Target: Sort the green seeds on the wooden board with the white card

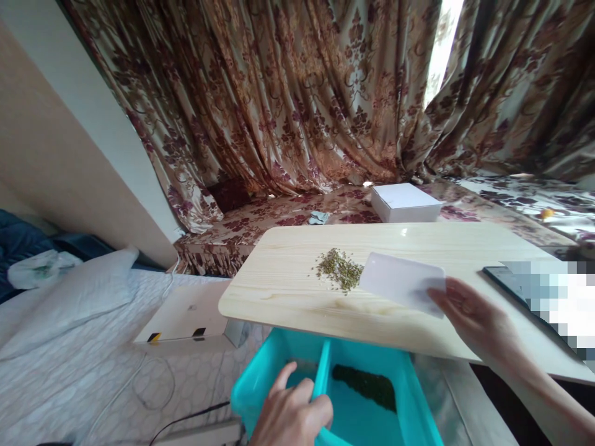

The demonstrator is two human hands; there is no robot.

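My right hand (pixel 469 310) grips the right end of a thin white plastic sheet (pixel 400 279) over the light wooden tabletop (pixel 269 279). The sheet's left edge is close beside a loose pile of small greenish seeds or beans (pixel 340 269); I cannot tell whether it touches them. Below the table's front edge stands a turquoise two-compartment bin (pixel 251 384). A strip of dark green bits (pixel 367 385) lies in its right compartment. My left hand (pixel 295 412) is closed over the bin's middle divider, index finger reaching into the left compartment.
A white box (pixel 406 201) stands behind the table. A dark-edged tablet or screen (pixel 515 285), partly blurred out, lies at the table's right. To the left are a flat pale box (pixel 190 313), cables (pixel 170 384) and a pillow (pixel 88 291) on a bed.
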